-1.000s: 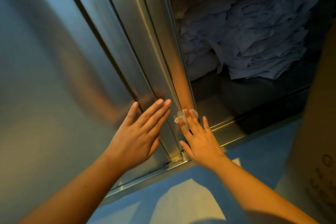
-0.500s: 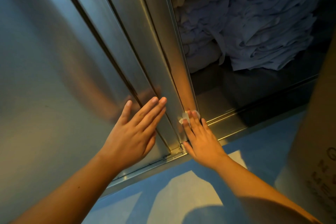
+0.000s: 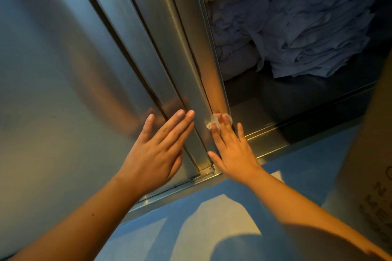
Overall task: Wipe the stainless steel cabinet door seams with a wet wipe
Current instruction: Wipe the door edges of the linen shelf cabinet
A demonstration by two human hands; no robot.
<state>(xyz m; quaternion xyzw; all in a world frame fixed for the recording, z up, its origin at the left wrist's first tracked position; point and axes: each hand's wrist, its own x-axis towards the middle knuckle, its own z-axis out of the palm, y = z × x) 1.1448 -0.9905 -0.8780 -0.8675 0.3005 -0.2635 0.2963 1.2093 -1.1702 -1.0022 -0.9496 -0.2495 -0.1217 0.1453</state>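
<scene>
While the right hand (image 3: pixel 233 150) pushes the wet wipe (image 3: pixel 213 122) against the shiny steel, its fingers lie straight on top of it and do not curl round it. The wipe sits low on the edge of the cabinet door (image 3: pixel 63 91), right at the seam (image 3: pixel 198 82), a little above the bottom track (image 3: pixel 275 133). I think the fingers are flat so the wipe gets squeezed into the thin crack.

The left hand (image 3: pixel 157 154) lies flat on the door just beside it, fingers straight and holding nothing. It likely stops the door from sliding. The two hands are near but not touching.

On the right the cabinet is open, with a pile of folded cloths (image 3: pixel 307 27) inside. A cardboard box (image 3: pixel 373 165) stands on the blue floor (image 3: pixel 297 165), close to the right arm. The track corner below could block the wipe.
</scene>
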